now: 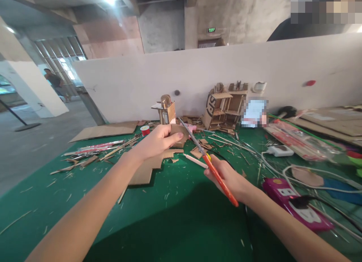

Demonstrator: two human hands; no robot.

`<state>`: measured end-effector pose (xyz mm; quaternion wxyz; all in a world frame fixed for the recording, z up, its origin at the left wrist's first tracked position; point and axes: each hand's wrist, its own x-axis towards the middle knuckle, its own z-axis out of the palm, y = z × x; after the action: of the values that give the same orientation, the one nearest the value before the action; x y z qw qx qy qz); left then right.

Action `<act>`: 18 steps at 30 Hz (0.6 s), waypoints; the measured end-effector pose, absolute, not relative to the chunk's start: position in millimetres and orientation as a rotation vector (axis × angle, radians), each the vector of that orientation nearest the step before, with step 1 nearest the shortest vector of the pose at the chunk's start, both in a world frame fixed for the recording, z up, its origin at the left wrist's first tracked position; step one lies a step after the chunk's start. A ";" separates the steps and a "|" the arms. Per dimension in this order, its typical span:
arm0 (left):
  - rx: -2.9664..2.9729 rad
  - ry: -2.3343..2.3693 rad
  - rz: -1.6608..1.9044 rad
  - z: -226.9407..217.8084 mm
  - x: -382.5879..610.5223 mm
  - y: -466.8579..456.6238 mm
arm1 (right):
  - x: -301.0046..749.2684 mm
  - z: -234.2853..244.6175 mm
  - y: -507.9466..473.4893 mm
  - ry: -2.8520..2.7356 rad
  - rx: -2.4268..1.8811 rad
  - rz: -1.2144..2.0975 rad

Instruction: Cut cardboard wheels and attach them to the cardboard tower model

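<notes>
My left hand [164, 138] pinches a small piece of brown cardboard [178, 136] between thumb and fingers above the table. In my right hand [226, 176] is a pair of scissors [219, 181] with orange handles, its long metal blades pointing up and left along the cardboard's right edge. Whether the blades touch the cardboard, I cannot tell. A bit of yellow shows by my right fingers. A pale pencil-like stick [195, 161] lies below the blades, its right end close to that hand. Under my left hand is a larger stepped cardboard sheet [143, 173].
Cardboard scraps litter the green table [175, 216]. Behind stand a small cardboard structure [171, 113] and a cardboard shelf [210, 111], before a white partition [141, 77]. A red thread spool [145, 130] is left; a purple power strip [296, 205], cables and a phone [254, 111] are right.
</notes>
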<state>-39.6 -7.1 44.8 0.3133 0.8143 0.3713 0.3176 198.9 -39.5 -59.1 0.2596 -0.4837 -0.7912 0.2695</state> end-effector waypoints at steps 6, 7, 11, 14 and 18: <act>2.183 0.993 0.839 43.7 -39.8 -5.2 | 197.7 -60.6 -41.9 -2.179 -1.213 0.775; 2.190 0.977 0.840 43.7 -39.6 -5.1 | 197.9 -60.3 -42.3 -2.193 -1.187 0.777; 2.198 0.963 0.843 44.0 -40.3 -4.5 | 201.2 -58.4 -42.4 -2.248 -1.143 0.791; 2.200 0.969 0.831 44.6 -41.6 -4.4 | 203.5 -58.0 -42.0 -2.285 -1.129 0.774; 2.210 0.970 0.781 46.4 -42.6 -6.0 | 202.1 -58.1 -43.9 -2.263 -1.167 0.776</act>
<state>-42.6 -6.0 46.4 0.2981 0.8316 0.3651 0.2938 202.1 -43.9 -58.1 0.2377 -0.4257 -0.8258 0.2833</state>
